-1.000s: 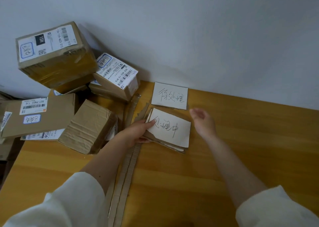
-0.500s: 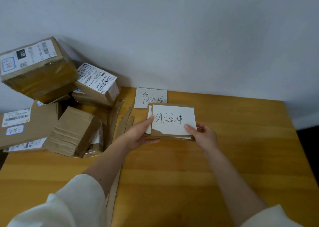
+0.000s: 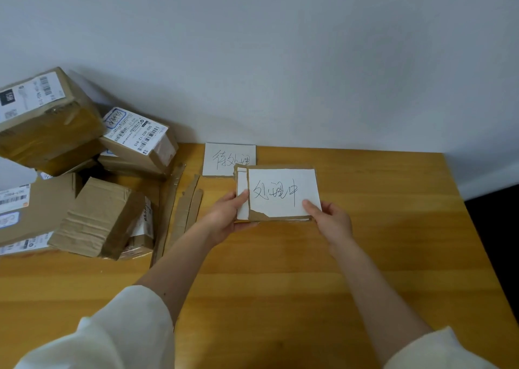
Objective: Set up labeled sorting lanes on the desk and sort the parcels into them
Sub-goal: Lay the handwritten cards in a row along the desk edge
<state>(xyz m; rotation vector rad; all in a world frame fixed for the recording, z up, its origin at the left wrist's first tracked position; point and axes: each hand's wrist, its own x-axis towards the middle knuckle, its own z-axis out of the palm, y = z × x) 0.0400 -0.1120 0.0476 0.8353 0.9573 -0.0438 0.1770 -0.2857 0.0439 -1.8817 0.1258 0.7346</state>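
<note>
A person's two bare hands hold a small stack of cards [image 3: 280, 194] over a wooden tabletop [image 3: 365, 256], seen from above. The left hand [image 3: 227, 217] has its grip clamped on the stack's left edge, thumb on top. The right hand [image 3: 332, 220] has its grip clamped on the near right corner, thumb on the top card. The top card is white with black handwritten characters; brown card shows under it, with a torn patch at the near left. Whether the stack touches the tabletop cannot be told.

Just beyond the stack, a second white label [image 3: 229, 158] with handwriting lies flat against the far wall [image 3: 280, 60]; the stack covers its near right corner.

To the left, brown cardboard strips [image 3: 188, 208] lie on the tabletop. Further left, parcels [image 3: 92, 172] are heaped at the far left, several with white shipping labels and barcodes; one large box [image 3: 47, 121] sits tilted on top of the heap. A plain brown box [image 3: 98, 217] leans at the near side of the heap.

White sleeves [image 3: 112, 335] cover both forearms near the camera
</note>
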